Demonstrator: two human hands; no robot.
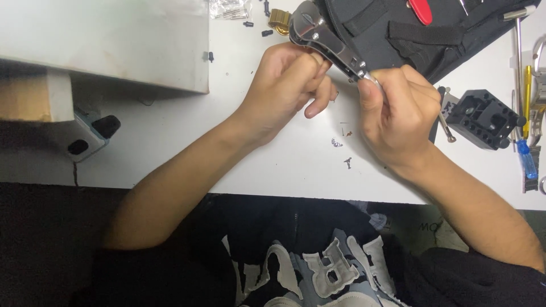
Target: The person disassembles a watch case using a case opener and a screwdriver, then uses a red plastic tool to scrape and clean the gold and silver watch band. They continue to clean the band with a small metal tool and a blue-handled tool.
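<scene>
White worktable [296,165], seen from above, with a dark edge along the near side. At upper left, a large white box-like block [114,40], raised over a shadowed gap. At upper right, an open black fabric tool case [398,34] with webbing straps, a red-handled tool [421,10] tucked into it. Right of the hands, a black block-shaped holder [483,118] drilled with holes; beyond it, at the right edge, a blue-handled screwdriver [528,159] and other slim tools, too cramped to tell apart. At far left, a pale grey device with black pads [91,133], half under the overhang.

Above the table's middle, held in the air between both hands, a silver folding metal multi-tool [324,41] with riveted plates, angled from upper left down to lower right, its upper end over the case's edge. Left hand [290,91] closed around the tool from beneath, fingers curled together, fingertips pressed against its underside. Right hand [398,113] clenched tight on the lower end, thumb uppermost, the tool's tip hidden inside the grip.

Just beyond the tool, a small brass-coloured cylinder [280,20]. On the bare surface between the wrists, tiny dark screws and metal scraps [341,142], well apart from either hand.
</scene>
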